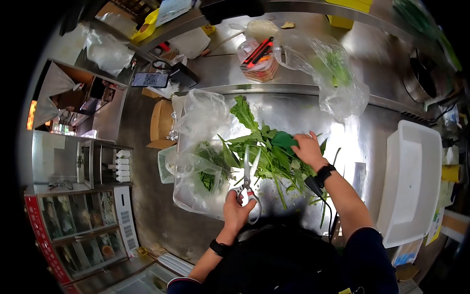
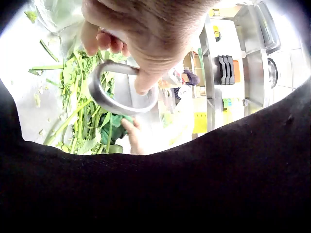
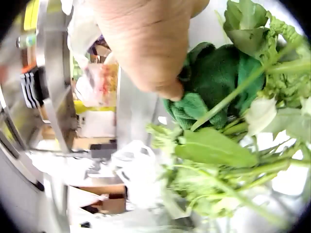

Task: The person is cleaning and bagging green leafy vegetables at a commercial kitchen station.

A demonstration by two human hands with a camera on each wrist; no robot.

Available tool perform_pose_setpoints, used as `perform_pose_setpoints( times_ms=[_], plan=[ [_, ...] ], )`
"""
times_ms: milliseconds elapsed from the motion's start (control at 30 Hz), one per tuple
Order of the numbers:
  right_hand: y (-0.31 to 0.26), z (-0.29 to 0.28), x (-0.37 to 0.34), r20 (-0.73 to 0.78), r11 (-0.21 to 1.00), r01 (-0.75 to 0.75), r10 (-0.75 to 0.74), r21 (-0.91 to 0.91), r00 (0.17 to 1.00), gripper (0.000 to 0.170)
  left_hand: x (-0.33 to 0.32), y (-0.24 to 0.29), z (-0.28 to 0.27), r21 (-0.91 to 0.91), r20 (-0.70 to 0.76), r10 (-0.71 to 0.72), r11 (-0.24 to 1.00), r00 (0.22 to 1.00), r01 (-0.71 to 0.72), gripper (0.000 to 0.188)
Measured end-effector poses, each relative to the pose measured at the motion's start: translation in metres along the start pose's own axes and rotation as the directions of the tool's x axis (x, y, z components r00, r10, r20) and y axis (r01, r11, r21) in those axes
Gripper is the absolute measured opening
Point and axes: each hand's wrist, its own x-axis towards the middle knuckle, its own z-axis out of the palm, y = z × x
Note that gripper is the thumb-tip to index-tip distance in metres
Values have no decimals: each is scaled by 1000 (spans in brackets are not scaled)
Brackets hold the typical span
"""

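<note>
My left hand [image 1: 237, 212] holds a pair of metal scissors [image 1: 246, 179] by the handles, its blades pointing away from me and spread apart. In the left wrist view, one handle loop [image 2: 121, 104] shows beside the thumb. My right hand [image 1: 308, 149] pinches a dark green knitted cloth [image 3: 216, 77], which looks like a glove, at its edge. That cloth lies crumpled on a loose pile of leafy green stems [image 1: 267, 159]. Cut bits are scattered on the steel table around the pile. Part of the cloth is hidden by the right hand.
Left of the pile sits a clear plastic bag [image 1: 196, 183] with greens inside. A white tub [image 1: 409, 196] stands at the right. On the shelf behind are a container [image 1: 259, 71] with a red-black cutter on top, another bag of greens [image 1: 338, 73] and a pot [image 1: 420, 81].
</note>
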Motion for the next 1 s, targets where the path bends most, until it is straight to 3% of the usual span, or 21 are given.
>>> perform_pose_setpoints(
  times_ms=[33, 67, 100, 133, 200, 267, 333, 400, 567, 633, 667, 700, 800, 867, 900, 933, 1000],
  plan=[
    [-15, -25, -2, 74, 984, -121, 113, 127, 991, 29, 0, -3, 1, 135, -45, 49, 990, 998, -43, 36],
    [-19, -35, -6, 81, 988, -108, 99, 110, 992, 29, -1, 0, 2, 115, -55, 43, 993, 998, -36, 36],
    [-22, -42, -15, 88, 724, -197, 187, 661, 978, 29, -1, 7, 0, 112, -63, 10, 994, 998, -3, 40],
    [-27, -49, -25, 142, 181, -192, 258, 965, 956, 29, 1, 12, -1, 112, -65, -15, 993, 998, 22, 44],
    [-77, -89, -50, 228, -205, -190, 179, 960, 957, 34, 4, 16, 2, 134, -81, -4, 991, 997, 15, 46],
    [-104, -77, -71, 319, -344, -296, 11, 891, 948, 32, 10, 21, 9, 182, -64, 101, 979, 993, -88, 47],
    [-143, -47, -81, 282, -242, -252, 99, 937, 954, 29, 5, 50, 10, 366, 28, 244, 900, 969, -237, 47],
    [-148, -24, -78, 286, -253, -231, 205, 939, 936, 27, 4, 57, 10, 447, 131, 409, 789, 903, -423, 44],
    [-160, -34, -75, 252, -322, -112, 435, 940, 864, 16, -3, 38, -12, 448, 182, 471, 742, 863, -499, 42],
    [-125, -23, -61, 179, -311, 12, 577, 950, 797, 18, -6, 29, -29, 470, 205, 510, 698, 836, -541, 41],
    [-113, -45, -59, 194, -397, 23, 496, 918, 847, 21, -8, 21, -37, 471, 199, 510, 699, 837, -538, 41],
    [-94, -58, -59, 101, -335, 31, 368, 942, 924, 24, -10, 11, -45, 435, 166, 505, 733, 847, -522, 41],
    [-94, -72, -68, 136, -250, -15, 475, 968, 870, 34, -7, 6, -56, 368, 90, 493, 791, 865, -489, 40],
    [-111, -63, -81, 133, 9, -172, 592, 985, 795, 36, -3, 18, -57, 146, 149, 295, 937, 944, -316, 37],
    [-131, -68, -83, 192, -49, -196, 528, 979, 827, 37, 3, 16, -52, -39, 236, 225, 974, 945, -222, 37],
    [-154, -74, -93, 245, -237, -142, 493, 961, 835, 33, 5, 17, -48, -39, 234, 228, 974, 945, -225, 37],
    [-171, -53, -100, 252, -408, -100, 338, 907, 907, 30, 5, 21, -39, -125, 266, 211, 975, 941, -183, 38]
  ],
)
